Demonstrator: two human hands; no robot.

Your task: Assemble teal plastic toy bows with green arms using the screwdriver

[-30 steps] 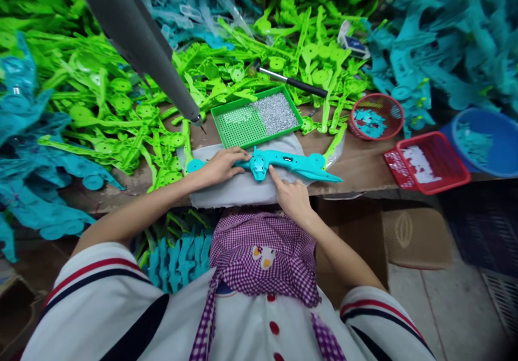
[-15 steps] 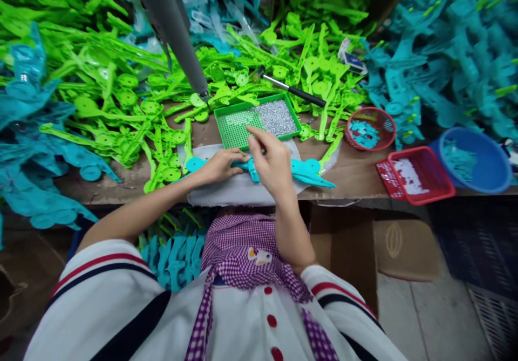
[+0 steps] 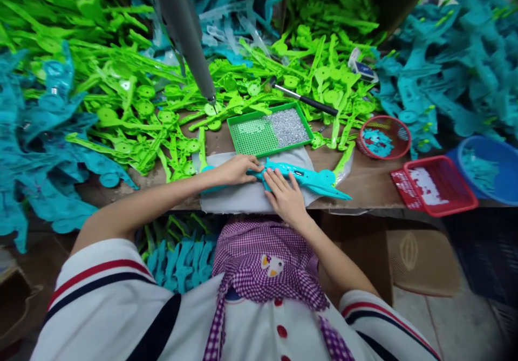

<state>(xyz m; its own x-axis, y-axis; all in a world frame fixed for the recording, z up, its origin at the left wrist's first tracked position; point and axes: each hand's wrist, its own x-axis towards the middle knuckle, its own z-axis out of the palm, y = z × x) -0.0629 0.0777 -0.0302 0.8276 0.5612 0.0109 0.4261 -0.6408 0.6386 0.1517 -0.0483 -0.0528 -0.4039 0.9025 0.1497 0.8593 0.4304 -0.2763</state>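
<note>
Half a second back the right hand (image 3: pixel 286 198) was lifted over the green tray (image 3: pixel 270 129); now it has dropped onto the turquoise toy part (image 3: pixel 301 176), fingers together and flat, while the left hand (image 3: pixel 236 169) presses the part's other end with fingers curled over it, gripping nothing. That part lies on a grey cloth (image 3: pixel 243 196) at the near edge of the brown bench (image 3: pixel 368 180), which has bare room to the right before the red basket (image 3: pixel 435 185). Heaps of green pieces (image 3: pixel 133 102) and turquoise pieces (image 3: pixel 441 64) crowd the back, and a grey pole (image 3: pixel 184 26) slants down just left of the tray.
</note>
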